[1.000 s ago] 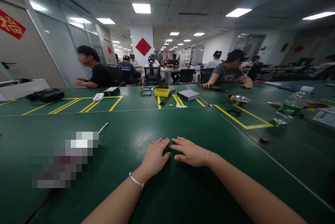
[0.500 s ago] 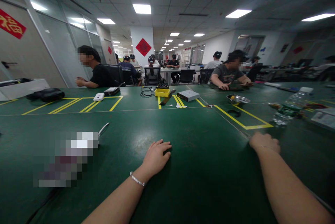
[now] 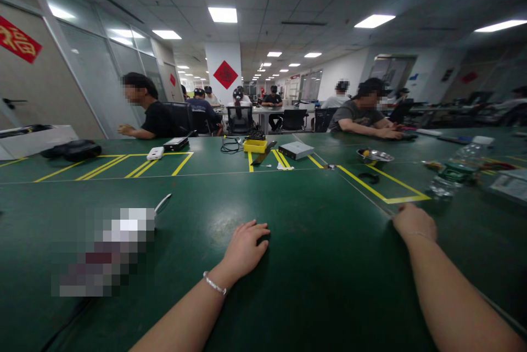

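Observation:
My left hand point(image 3: 247, 247) lies palm down on the green table point(image 3: 313, 286), its fingers stretched forward and the thumb apart. It holds nothing, and a pale bracelet point(image 3: 214, 283) circles its wrist. Further right, my right hand point(image 3: 415, 223) rests by the seam in the table, near the corner of a yellow tape outline point(image 3: 405, 199). Its fingers are curled in and mostly hidden behind the back of the hand, so whatever they may hold does not show. A clear water bottle point(image 3: 465, 162) with a green label stands beyond it.
To the left lies a blurred-out object point(image 3: 119, 236) with a cord. Along the far side are a white device point(image 3: 155, 153), a yellow bin point(image 3: 255, 146), a grey box point(image 3: 296, 150), a metal bowl point(image 3: 375, 155) and a black curved piece point(image 3: 368, 178). People sit across the table.
My right hand has turned slightly and shifted a little left, with its fingers less visible. My left hand stays put. The person across at right has moved their hands to the right.

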Demonstrator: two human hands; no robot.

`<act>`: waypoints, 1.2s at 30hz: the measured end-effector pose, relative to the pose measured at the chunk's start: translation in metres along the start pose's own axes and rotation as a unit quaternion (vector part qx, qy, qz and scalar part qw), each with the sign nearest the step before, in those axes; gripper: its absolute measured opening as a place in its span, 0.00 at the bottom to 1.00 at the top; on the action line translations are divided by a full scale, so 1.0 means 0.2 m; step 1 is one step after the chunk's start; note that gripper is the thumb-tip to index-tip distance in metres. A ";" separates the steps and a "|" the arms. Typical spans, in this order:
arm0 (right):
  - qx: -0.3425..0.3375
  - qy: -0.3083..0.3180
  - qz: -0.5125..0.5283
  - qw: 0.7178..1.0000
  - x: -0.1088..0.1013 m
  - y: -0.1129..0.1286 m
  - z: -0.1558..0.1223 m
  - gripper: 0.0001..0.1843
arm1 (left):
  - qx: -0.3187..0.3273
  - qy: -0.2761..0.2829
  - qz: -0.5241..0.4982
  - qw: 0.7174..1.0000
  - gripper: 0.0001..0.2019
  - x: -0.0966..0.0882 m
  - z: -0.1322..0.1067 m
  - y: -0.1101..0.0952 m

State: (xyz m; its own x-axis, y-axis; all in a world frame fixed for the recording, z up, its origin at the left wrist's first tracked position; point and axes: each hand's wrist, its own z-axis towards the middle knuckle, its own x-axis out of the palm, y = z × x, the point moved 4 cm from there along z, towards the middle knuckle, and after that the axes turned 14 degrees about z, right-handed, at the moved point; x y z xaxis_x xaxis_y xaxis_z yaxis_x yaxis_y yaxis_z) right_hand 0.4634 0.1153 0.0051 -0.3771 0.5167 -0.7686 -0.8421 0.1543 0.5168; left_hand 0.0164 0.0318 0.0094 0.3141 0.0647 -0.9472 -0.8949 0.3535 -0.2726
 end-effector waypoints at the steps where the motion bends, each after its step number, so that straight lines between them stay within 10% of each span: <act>1: 0.027 0.003 -0.022 0.999 0.00 0.04 0.00 0.16 | 0.001 -0.003 -0.001 1.000 0.15 0.00 0.00 0.00; 4: 0.009 0.015 -0.040 0.999 0.01 0.28 -0.03 0.16 | -0.007 -0.013 -0.013 1.000 0.14 -0.01 0.00 -0.01; 8: -0.183 0.071 0.049 0.979 0.11 0.77 -0.21 0.15 | -0.046 -0.023 -0.060 0.997 0.16 -0.03 0.00 -0.01; 13: -0.462 0.205 0.101 0.857 0.22 1.29 -0.69 0.15 | -0.055 -0.006 -0.139 0.989 0.16 -0.01 0.00 -0.01; 18: -0.552 0.247 0.104 0.790 0.22 1.45 -0.98 0.13 | -0.012 -0.013 -0.171 0.985 0.11 0.00 0.00 -0.03; 23: -0.503 0.266 0.158 0.807 0.22 1.35 -0.79 0.20 | -0.030 -0.003 -0.229 0.973 0.13 -0.01 0.00 -0.03; 29: -0.174 -0.004 -0.021 0.985 0.11 0.72 -0.22 0.21 | -0.083 0.020 -0.310 0.947 0.10 0.01 0.01 0.02; 36: 0.178 0.009 -0.049 0.983 0.04 0.02 -0.04 0.21 | -0.081 0.016 -0.362 0.929 0.15 0.01 0.02 0.03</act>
State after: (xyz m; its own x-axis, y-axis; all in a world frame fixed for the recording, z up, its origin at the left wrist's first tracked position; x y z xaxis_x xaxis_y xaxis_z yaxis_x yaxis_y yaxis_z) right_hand 0.4537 0.1133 -0.0009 -0.3094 0.4703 -0.8265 -0.6872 0.4902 0.5361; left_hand 0.0115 0.0373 0.0070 0.8447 -0.1632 -0.5097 -0.4897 0.1484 -0.8591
